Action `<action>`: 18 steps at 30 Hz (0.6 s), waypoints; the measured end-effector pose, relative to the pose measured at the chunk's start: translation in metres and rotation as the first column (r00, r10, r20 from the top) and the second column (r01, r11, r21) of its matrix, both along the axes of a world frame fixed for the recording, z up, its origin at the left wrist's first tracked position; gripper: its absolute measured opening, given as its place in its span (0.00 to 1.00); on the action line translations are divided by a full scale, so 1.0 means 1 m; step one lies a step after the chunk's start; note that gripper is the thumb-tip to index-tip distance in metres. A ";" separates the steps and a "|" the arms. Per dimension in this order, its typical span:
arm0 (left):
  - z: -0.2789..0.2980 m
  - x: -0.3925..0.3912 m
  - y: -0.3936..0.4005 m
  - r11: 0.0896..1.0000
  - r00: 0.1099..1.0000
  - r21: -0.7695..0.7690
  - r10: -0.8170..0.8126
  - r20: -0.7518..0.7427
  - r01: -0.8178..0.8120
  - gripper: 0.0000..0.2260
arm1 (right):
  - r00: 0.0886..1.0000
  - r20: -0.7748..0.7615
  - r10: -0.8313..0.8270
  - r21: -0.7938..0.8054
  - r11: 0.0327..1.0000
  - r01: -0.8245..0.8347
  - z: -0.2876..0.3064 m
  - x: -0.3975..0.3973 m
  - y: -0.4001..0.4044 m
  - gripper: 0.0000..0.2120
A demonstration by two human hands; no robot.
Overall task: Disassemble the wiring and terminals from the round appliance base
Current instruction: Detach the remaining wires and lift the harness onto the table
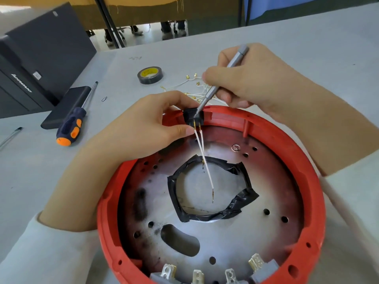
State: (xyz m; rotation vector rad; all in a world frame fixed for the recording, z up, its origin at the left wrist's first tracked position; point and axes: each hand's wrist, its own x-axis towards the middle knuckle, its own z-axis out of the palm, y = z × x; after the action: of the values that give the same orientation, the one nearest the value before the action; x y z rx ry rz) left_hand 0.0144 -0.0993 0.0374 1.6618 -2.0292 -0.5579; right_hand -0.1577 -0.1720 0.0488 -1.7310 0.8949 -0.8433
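- The round appliance base (313, 201) is a red plastic ring around a metal plate, lying flat on the grey table (307, 48) right in front of the person, open side up.
- What matters is the little black switch block (191, 117) clipped into the far rim of the base. It sits between the two hands, near both, so neither has to reach.
- Left hand (147, 128) comes in from the left with the forearm lying over the rim. Thumb and fingers pinch the block from the side, thumb tip right by its brass terminals (196, 125).
- Right hand (246, 83) grips a slim grey precision screwdriver (220, 78) like a pen. The shaft slants down and to the left, and the tip is on the top of the block, looks like it's touching.
- Two white wires (205, 158) run from the terminals down toward the person over the taped centre hole (207, 189). Their free ends with ring lugs hang loose, so they lie roughly in line with the pull-out direction.
- My guess: the driver is working a clip or screw there, and the left hand steadies the block so it can come out toward the inside.
- More spade terminals (198, 276) still sit along the near rim, so plenty left to do.
- A bunch of loose white leads (196, 93) lies on the table behind the base.
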 end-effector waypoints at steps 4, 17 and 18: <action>0.001 -0.001 0.001 1.000 1.000 0.008 0.004 -0.015 -0.004 0.14 | 0.993 0.112 -0.038 -0.015 0.999 0.040 -0.008 0.000 0.009 0.16; -0.001 -0.001 0.001 1.000 1.000 0.004 0.007 -0.029 -0.007 0.14 | 0.995 0.003 -0.103 -0.142 0.985 0.103 -0.014 -0.001 0.006 0.17; -0.001 -0.001 0.001 1.000 1.000 0.006 0.007 -0.029 -0.007 0.14 | 0.995 0.007 -0.100 -0.139 0.985 0.100 -0.014 -0.001 0.006 0.17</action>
State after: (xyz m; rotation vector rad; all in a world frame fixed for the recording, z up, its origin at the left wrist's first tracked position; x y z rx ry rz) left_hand 0.0133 -0.0981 0.0361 1.6544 -2.0026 -0.5826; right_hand -0.1585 -0.1661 0.0347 -1.8172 0.9487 -0.9924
